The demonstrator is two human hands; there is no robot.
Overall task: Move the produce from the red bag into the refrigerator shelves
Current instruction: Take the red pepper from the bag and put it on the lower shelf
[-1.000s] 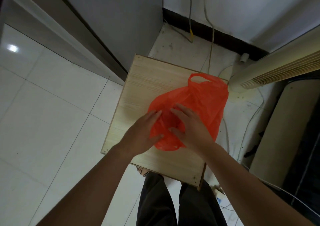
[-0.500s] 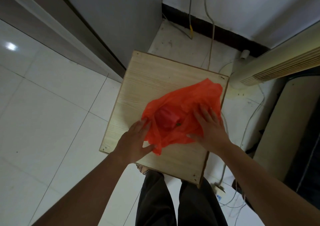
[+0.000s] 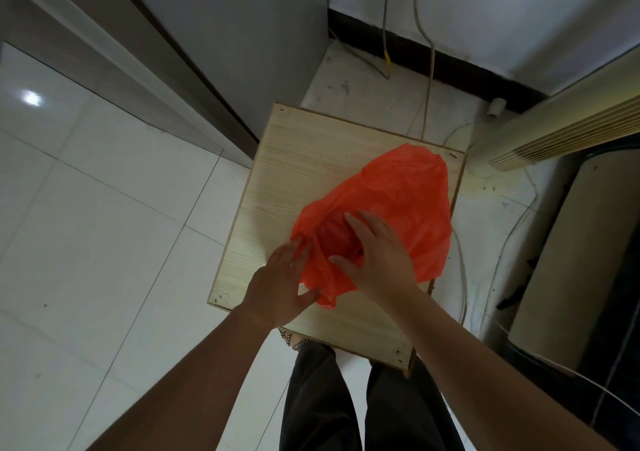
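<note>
Hands are working at the near mouth of the red bag on the wooden stand. Left hand is pinching the bag's rim; right hand, fingers spread and grasping nothing, is reaching for the red produce. Better to keep the rim pulled wide.

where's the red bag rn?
In the head view, the red bag lies on the right half of the wooden table, with the left hand at its near edge and the right hand on top.
</note>
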